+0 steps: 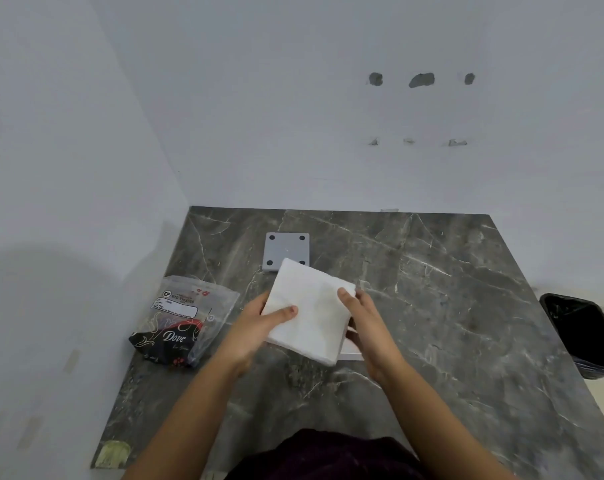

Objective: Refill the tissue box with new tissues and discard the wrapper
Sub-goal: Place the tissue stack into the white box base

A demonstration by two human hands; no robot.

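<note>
A white stack of tissues [312, 311] is held tilted above the dark marble table [449, 306]. My left hand [259, 323] grips its left edge, thumb on top. My right hand [366, 323] grips its right edge. Under the stack, a white edge of the tissue box [352, 353] shows by my right hand; the rest of the box is hidden. A grey square plate with black round pads, the box's lid [286, 249], lies flat just behind the stack. The empty plastic wrapper [182, 320], clear with black and red print, lies on the table to the left.
A black bin [584, 334] stands on the floor past the table's right edge. White walls close off the table at the back and on the left. A yellowish patch [113, 452] marks the table's front left corner.
</note>
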